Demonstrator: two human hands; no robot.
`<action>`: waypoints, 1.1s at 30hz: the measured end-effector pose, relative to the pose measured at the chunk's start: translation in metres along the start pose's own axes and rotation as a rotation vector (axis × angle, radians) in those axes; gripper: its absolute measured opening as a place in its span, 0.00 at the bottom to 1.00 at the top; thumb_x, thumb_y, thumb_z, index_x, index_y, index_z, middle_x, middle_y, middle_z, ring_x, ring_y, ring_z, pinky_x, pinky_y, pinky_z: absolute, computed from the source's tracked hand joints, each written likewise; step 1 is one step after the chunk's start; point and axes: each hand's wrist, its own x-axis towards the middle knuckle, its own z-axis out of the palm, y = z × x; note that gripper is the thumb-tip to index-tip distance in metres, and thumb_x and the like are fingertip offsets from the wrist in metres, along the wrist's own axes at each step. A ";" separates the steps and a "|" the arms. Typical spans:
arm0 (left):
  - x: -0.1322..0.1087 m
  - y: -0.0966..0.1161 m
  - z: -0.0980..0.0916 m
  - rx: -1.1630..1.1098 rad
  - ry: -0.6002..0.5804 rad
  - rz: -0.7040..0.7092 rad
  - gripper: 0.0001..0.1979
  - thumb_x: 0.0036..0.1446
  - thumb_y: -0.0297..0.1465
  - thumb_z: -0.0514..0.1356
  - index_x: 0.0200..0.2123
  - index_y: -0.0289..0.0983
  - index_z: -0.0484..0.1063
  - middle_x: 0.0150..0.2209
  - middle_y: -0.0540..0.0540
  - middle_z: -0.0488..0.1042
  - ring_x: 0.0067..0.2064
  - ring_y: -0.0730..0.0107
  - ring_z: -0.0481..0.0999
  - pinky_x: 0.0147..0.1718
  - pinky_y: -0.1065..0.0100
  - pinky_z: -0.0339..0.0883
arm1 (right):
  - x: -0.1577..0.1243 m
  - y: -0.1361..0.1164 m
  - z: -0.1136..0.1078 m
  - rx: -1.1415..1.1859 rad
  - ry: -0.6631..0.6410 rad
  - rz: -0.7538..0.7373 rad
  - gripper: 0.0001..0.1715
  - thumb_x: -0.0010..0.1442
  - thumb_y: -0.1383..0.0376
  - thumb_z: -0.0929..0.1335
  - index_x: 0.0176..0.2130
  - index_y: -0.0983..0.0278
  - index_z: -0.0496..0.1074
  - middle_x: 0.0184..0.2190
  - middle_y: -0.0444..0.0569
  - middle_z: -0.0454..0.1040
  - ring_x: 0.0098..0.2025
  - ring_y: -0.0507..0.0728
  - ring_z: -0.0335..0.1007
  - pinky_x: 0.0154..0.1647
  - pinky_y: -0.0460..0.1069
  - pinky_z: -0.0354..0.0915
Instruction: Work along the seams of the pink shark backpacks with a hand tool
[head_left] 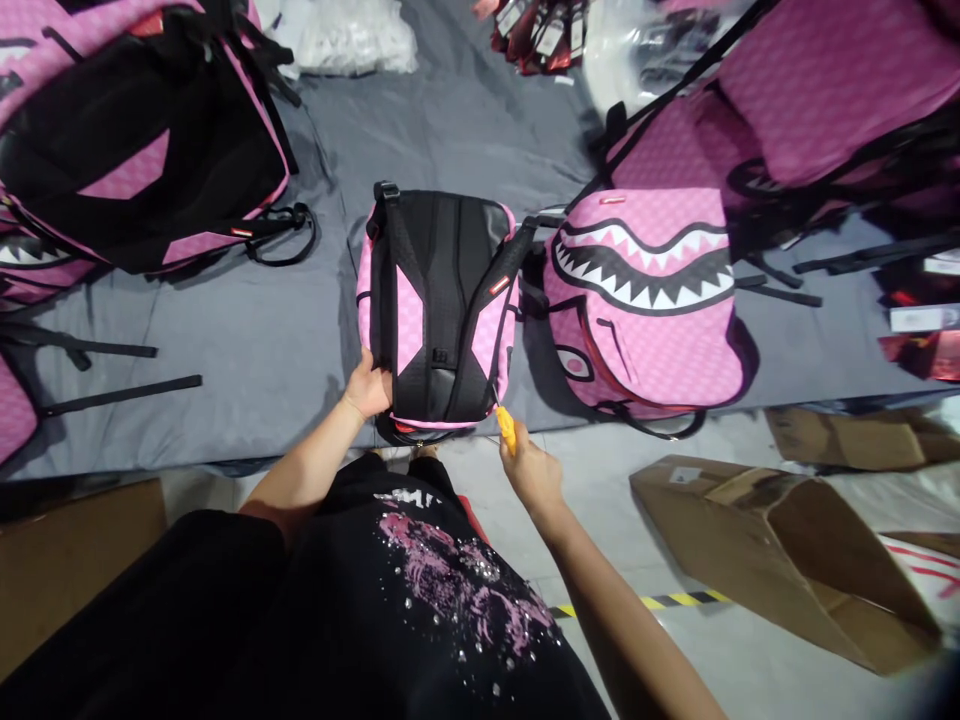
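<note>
Backpack [442, 265] against left hand [369, 388], open cardboard box [697, 525] nearby

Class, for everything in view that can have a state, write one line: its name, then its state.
Middle backpack: lying strap side up
Backpack to its right: lying shark-mouth side up
Left hand: touching the middle backpack
Right hand: closed around the yellow handle
Grey cloth: spread out
Cardboard box: open
</note>
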 end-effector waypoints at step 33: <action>-0.039 -0.057 0.044 1.127 0.090 0.330 0.31 0.49 0.31 0.68 0.58 0.43 0.69 0.70 0.44 0.56 0.74 0.53 0.40 0.71 0.53 0.31 | -0.094 -0.081 -0.027 0.229 -0.395 0.261 0.23 0.72 0.56 0.55 0.56 0.64 0.65 0.37 0.57 0.80 0.40 0.63 0.80 0.37 0.51 0.65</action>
